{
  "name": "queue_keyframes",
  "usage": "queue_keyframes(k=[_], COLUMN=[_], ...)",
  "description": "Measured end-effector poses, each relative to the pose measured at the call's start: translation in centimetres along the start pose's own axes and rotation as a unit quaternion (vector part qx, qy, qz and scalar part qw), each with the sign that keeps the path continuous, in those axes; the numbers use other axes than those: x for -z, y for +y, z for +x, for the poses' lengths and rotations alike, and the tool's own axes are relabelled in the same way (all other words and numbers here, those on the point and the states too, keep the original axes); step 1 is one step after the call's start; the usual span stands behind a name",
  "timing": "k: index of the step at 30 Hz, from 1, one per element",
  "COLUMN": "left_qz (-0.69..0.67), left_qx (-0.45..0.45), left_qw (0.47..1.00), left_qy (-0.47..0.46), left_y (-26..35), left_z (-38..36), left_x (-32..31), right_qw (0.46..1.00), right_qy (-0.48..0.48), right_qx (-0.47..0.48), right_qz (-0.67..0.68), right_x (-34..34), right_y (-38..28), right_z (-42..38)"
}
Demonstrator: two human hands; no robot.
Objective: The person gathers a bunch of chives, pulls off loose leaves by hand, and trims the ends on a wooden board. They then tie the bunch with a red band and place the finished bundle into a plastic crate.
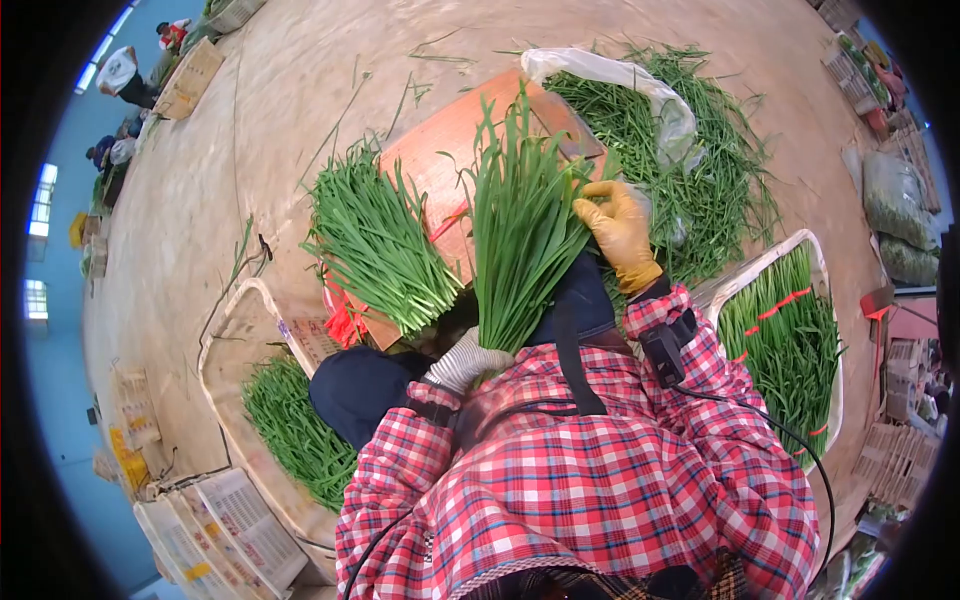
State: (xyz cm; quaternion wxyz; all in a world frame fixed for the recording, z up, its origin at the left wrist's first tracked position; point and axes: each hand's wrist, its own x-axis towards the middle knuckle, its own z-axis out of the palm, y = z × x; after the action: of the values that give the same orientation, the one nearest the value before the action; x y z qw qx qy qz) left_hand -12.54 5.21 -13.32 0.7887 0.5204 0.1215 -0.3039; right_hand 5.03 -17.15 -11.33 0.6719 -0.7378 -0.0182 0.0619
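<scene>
My left hand, in a pale knitted glove, is wrapped round the lower stems of a bunch of garlic chives. The bunch stands over my lap with its leaves fanned away from me. Beside its right edge is my right hand, in a yellow rubber glove, its thumb and fingers curled together at the outer leaves. Its fingertips are partly hidden. A second pile of chives lies on the left of the reddish-brown board, with cut ends towards me. Red ties hang at the board's near left corner.
A heap of loose chives with a clear plastic bag lies beyond the board. A lined crate of tied bunches stands right; another crate holding chives stands left. Folded cartons lie lower left. Other people are far left.
</scene>
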Motion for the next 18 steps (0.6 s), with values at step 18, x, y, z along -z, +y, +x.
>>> queue_keyframes(k=[18], left_qz=[0.041], left_qx=[-0.006], left_qw=[0.997], left_qy=[0.069], left_y=[-4.1], left_z=[1.2], left_x=[1.2], right_qw=[0.905], right_qy=[-0.013], right_qx=[0.01], right_qz=[0.425], right_x=[4.0], right_y=[-2.1], right_z=[-1.2])
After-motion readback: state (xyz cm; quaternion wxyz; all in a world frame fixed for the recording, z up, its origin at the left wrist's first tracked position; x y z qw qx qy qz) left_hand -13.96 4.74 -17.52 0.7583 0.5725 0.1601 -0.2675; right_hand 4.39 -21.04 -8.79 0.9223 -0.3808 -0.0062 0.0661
